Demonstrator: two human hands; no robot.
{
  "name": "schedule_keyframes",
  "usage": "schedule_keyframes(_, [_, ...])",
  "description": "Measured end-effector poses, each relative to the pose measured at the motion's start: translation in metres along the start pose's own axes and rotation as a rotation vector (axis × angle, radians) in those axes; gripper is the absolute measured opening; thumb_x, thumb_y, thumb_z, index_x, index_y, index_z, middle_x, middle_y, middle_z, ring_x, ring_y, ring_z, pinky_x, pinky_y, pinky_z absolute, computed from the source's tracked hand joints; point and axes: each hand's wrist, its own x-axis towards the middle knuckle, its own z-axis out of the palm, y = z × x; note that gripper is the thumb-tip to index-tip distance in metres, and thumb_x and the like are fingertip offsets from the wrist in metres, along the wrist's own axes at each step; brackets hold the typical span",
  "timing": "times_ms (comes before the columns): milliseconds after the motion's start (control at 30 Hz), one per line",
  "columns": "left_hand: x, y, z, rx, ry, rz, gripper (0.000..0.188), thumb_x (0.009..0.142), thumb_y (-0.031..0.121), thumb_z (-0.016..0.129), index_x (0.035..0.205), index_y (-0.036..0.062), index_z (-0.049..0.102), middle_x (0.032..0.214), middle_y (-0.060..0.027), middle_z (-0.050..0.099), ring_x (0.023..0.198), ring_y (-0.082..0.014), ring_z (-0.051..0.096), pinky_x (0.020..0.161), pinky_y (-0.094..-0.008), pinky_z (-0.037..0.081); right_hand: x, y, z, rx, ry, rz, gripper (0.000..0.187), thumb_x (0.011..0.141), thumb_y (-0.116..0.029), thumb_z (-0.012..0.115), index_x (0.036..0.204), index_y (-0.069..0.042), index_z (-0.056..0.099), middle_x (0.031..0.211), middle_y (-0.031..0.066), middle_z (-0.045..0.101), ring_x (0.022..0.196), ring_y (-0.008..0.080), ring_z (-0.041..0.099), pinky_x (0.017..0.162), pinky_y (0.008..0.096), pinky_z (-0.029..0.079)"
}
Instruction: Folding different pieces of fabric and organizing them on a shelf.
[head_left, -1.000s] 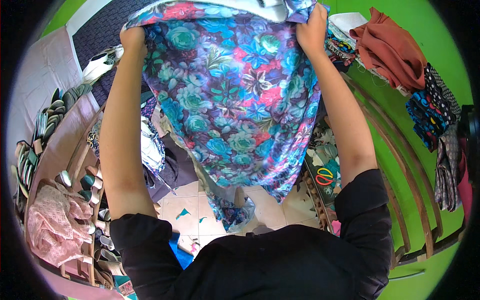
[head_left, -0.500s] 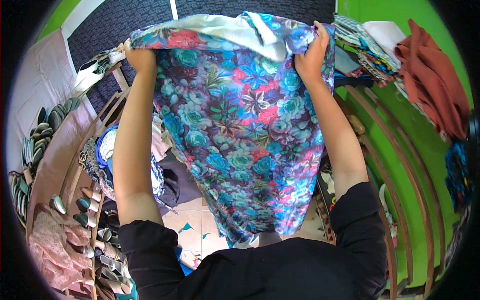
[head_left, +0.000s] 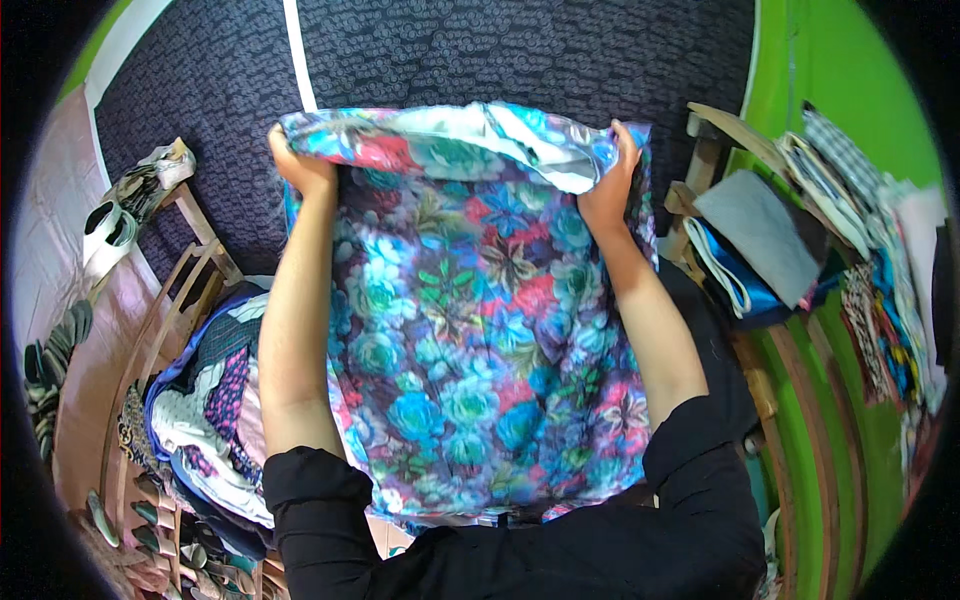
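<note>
A large floral fabric point(head_left: 460, 330) in blue, teal, red and purple hangs spread out before me. Its top edge is folded over, and the pale underside shows along the fold. At the upper left corner my left hand point(head_left: 308, 172) is closed on the cloth, its fingers partly behind it. My right hand point(head_left: 612, 190) grips the opposite upper corner, with fingertips showing above the edge. Both arms reach forward and up, so the cloth is stretched between the hands. Its lower end falls close to my body.
A pile of mixed clothes point(head_left: 215, 410) lies at the left. Shoes point(head_left: 170, 530) stand on a wooden rack at the lower left. On the right, folded fabrics point(head_left: 765, 240) rest on wooden rails point(head_left: 800, 420). A dark patterned curtain point(head_left: 530, 60) hangs behind.
My view has swung left and upward, so more dark curtain shows. The fabric sits lower in view and hangs wider and squarer at the bottom. Both hands still hold its upper corners.
</note>
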Motion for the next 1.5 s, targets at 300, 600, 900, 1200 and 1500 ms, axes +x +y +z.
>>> schedule_keyframes(300, [-0.144,-0.114,0.012,0.438,-0.541,-0.106,0.036,0.071,0.007,0.058,0.104,-0.0001,0.047,0.094,-0.0198,0.057,0.094,-0.0323,0.054,0.081,-0.0342,0.041,-0.142,0.120,0.061,-0.269,-0.393,0.276,0.052,0.064,0.000,0.062,0.112,-0.009,0.042,0.128,0.0154,0.034,0.120,0.0345,0.033,0.102,0.0525,0.016])
schedule_keyframes(600, [-0.241,-0.144,-0.089,0.999,-1.480,-0.530,0.067,0.084,0.048,0.042,0.135,0.0101,0.025,0.137,-0.0165,0.030,0.127,-0.0292,0.029,0.098,-0.0613,0.010,-0.229,0.155,0.021,-0.497,-1.128,0.857,0.065,0.078,-0.032,0.055,0.135,-0.017,0.027,0.138,0.0188,0.024,0.126,0.0326,0.027,0.100,0.0578,0.016])
schedule_keyframes(900, [-0.203,-0.003,-0.283,0.488,-1.399,-0.726,0.040,0.078,0.020,0.059,0.112,-0.0002,0.050,0.103,-0.0192,0.057,0.093,-0.0304,0.057,0.082,-0.0352,0.043,-0.262,0.032,-0.109,-0.413,-1.285,0.489,0.046,0.083,-0.032,0.048,0.125,-0.015,0.042,0.132,0.0150,0.036,0.125,0.0317,0.030,0.098,0.0580,0.020])
schedule_keyframes(1200, [-0.279,0.170,-0.476,0.780,-0.585,-0.530,0.050,0.073,0.016,0.065,0.113,-0.0032,0.043,0.107,-0.0160,0.047,0.100,-0.0264,0.045,0.089,-0.0364,0.034,-0.274,-0.133,-0.218,-0.508,-1.301,0.538,0.045,0.086,-0.032,0.042,0.128,-0.015,0.040,0.133,0.0176,0.035,0.124,0.0332,0.031,0.099,0.0583,0.014])
schedule_keyframes(1500, [-0.406,0.162,-0.507,0.798,-0.564,-0.899,0.087,0.063,0.028,0.074,0.127,-0.0043,0.025,0.123,-0.0234,0.036,0.114,-0.0347,0.037,0.096,-0.0406,0.030,-0.298,-0.193,-0.227,-0.662,-1.110,0.359,0.041,0.086,-0.031,0.040,0.125,-0.019,0.045,0.131,0.0102,0.041,0.122,0.0291,0.035,0.098,0.0564,0.017])
